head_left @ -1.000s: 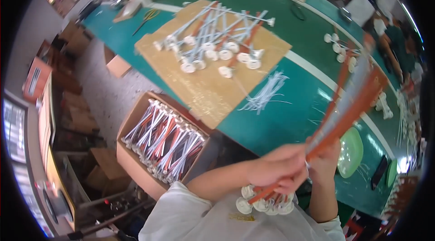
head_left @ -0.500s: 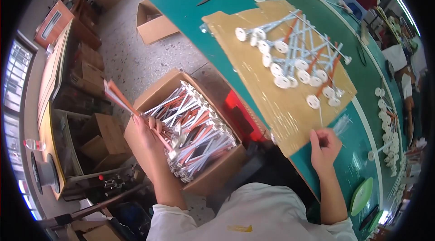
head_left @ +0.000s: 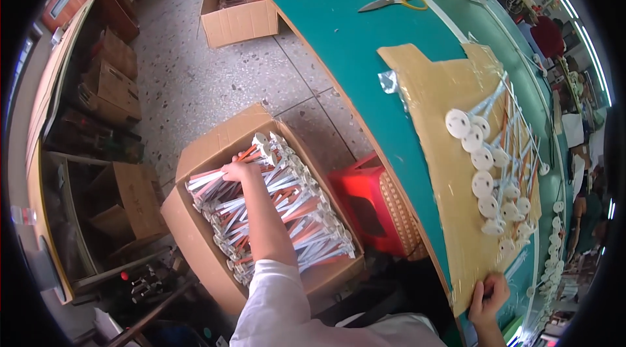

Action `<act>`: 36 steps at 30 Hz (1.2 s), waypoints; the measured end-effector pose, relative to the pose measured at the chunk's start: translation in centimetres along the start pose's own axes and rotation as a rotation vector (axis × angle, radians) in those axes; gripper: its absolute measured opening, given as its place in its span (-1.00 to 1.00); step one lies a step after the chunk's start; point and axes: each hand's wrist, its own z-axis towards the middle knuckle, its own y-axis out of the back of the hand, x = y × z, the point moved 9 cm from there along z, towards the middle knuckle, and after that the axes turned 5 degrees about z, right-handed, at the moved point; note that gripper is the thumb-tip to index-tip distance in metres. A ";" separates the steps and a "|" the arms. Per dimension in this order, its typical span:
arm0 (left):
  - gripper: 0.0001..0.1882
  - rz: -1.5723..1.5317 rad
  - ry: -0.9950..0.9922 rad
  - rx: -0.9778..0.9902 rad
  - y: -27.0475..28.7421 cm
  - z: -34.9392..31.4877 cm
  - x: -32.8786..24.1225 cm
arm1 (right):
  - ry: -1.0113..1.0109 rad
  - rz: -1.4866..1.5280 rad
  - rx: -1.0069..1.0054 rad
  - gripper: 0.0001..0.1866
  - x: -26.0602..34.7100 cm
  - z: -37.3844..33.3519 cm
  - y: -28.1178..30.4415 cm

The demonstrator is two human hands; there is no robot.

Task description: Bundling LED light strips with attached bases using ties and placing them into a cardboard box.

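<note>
The right hand [head_left: 489,299] curls loosely at the cardboard sheet's [head_left: 450,197] near corner; whether it grips, I cannot tell. Farther out, the left hand [head_left: 240,170] grasps a strip bundle [head_left: 210,179] inside the carton [head_left: 195,249], long axis slanting, disc end [head_left: 261,141] pointing right and away.

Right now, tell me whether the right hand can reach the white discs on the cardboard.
Probably yes: the right hand is right by the cardboard, with nothing visible blocking the white discs.
</note>
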 end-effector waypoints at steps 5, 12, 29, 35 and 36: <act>-0.59 0.034 0.025 -0.055 -1.0 2.8 6.1 | -0.042 -0.004 0.024 -0.75 0.1 0.1 -0.6; -0.34 0.396 0.153 -0.104 2.2 2.5 8.4 | -0.075 -0.042 0.044 -0.73 -0.5 0.2 -0.8; -0.21 2.373 -0.978 1.042 -4.6 -7.7 9.7 | 0.024 0.041 0.036 -0.80 0.4 1.1 -0.5; -0.47 1.466 -1.222 1.104 -7.3 -17.7 -1.4 | 0.023 0.067 0.052 -0.78 0.5 2.1 -0.2; -0.52 1.385 -1.230 1.060 -6.9 -21.9 -4.0 | 0.007 0.074 0.048 -0.78 0.4 2.1 -0.2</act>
